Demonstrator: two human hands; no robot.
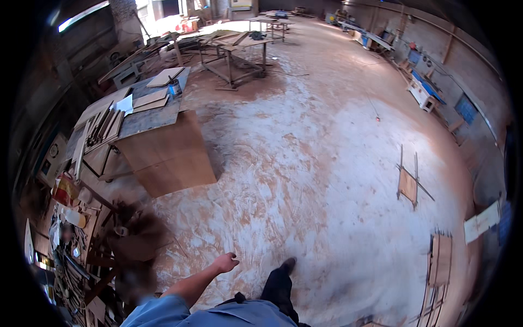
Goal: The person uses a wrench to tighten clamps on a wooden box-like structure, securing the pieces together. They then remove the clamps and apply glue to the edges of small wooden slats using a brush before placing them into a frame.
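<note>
My left hand [225,263] hangs in front of me over the dusty floor [305,218], its fingers loosely bent and a little apart, with nothing visible in it. It touches nothing. My right hand is out of view. Ahead to the left stands a worktable [155,115] with a large brown board [169,158] upright against its near side. On its top lie several wood strips [103,128], flat panels [150,101], a white sheet [125,104] and a dark can [174,87]. One dark shoe [290,264] shows beside my hand.
A cluttered bench at my left holds a jug of yellowish liquid [74,218] and tools. Farther off stands a frame table [235,48] with boards. To the right are a small wooden frame [407,184], stacked boards [440,259] and a blue-topped white bench [421,92] along the wall.
</note>
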